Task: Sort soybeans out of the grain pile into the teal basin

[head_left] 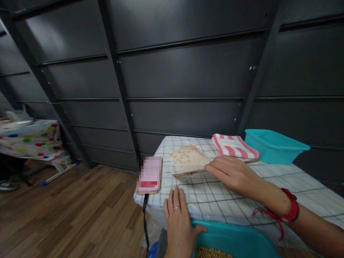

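My right hand (232,174) is closed around a thin, flat piece with a rough brown edge (189,173), tilted over the checked tablecloth. Its far end sticks out past my knuckles on the right. Pale, crumbly grains with tan bits (189,157) lie just behind that edge; whether they rest on the piece or on the cloth, I cannot tell. My left hand (178,218) has its fingers stretched towards the table's front edge, and its thumb reaches over the rim of a teal tub (236,233). Yellowish-brown beans or grains (212,252) fill the visible bottom of this tub.
On the table (215,195), a pink phone (149,172) with a black strap lies at the left edge. A pink-and-white striped cloth (235,146) is folded at the back, beside another teal tub (274,145). A dotted table (32,139) stands far left, before a dark panelled wall.
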{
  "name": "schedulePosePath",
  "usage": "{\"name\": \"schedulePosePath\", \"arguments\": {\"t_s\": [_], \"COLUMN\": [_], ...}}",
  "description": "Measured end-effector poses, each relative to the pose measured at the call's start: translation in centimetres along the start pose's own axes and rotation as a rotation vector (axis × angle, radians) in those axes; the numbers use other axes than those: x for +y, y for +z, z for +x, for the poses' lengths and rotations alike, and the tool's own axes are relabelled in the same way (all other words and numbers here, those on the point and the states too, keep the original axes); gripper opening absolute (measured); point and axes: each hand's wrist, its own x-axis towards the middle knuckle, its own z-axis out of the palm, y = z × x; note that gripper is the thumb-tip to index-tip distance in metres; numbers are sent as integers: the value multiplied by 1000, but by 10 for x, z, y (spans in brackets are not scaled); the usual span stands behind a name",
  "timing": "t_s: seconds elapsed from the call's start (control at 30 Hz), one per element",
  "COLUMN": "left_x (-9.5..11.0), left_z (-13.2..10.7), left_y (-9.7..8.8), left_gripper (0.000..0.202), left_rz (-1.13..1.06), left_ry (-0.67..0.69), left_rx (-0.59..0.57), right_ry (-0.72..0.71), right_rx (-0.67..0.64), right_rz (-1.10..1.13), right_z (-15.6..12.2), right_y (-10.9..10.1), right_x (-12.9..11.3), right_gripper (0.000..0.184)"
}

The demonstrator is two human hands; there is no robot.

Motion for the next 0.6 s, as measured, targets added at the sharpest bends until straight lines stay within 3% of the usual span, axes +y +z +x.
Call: {"name": "schedulePosePath", "arguments": {"t_s": [0.6], "left_x": [-1], "left_z": [0], "left_y": [4], "left_gripper": [103], "left_rz": [-2], "left_ry": [8], "left_rx": [28], "right_ry": [-58], "right_rx": [-6], "right_rz": [28], "right_z": [-10], "right_y": [-23], "right_x": [0], "right_gripper": [17]}}
